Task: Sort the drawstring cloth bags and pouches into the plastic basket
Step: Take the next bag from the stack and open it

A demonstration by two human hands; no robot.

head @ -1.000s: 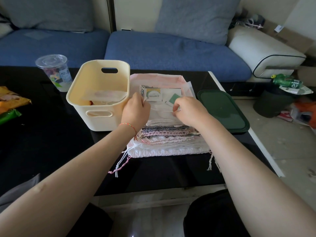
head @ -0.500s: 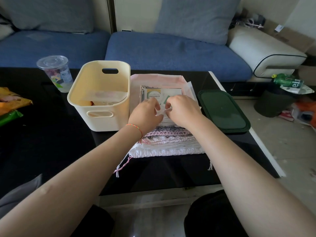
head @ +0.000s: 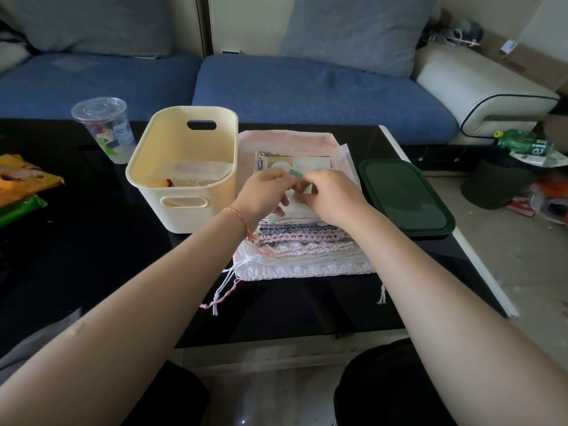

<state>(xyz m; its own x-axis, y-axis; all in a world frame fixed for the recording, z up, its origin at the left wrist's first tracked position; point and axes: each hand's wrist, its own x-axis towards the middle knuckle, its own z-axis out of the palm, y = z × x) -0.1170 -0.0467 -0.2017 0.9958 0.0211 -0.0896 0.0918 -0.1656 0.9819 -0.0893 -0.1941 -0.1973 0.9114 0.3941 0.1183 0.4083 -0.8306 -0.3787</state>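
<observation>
A stack of drawstring cloth bags point(head: 302, 241) lies on the black table, with gathered white, pink and grey tops facing me and cords trailing off the front. My left hand point(head: 266, 192) and my right hand point(head: 330, 195) meet over the top of the stack. Together they pinch a small pale pouch with a green tag point(head: 299, 179). The cream plastic basket point(head: 184, 142) stands just left of the stack and holds a few pale pouches at its bottom.
A dark green lid point(head: 405, 198) lies right of the stack near the table edge. A clear plastic cup point(head: 104, 127) stands left of the basket, with snack packets point(head: 21, 186) at the far left. A blue sofa runs behind the table.
Both hands have come together over the top pouch, and its green tag is now raised between the fingers.
</observation>
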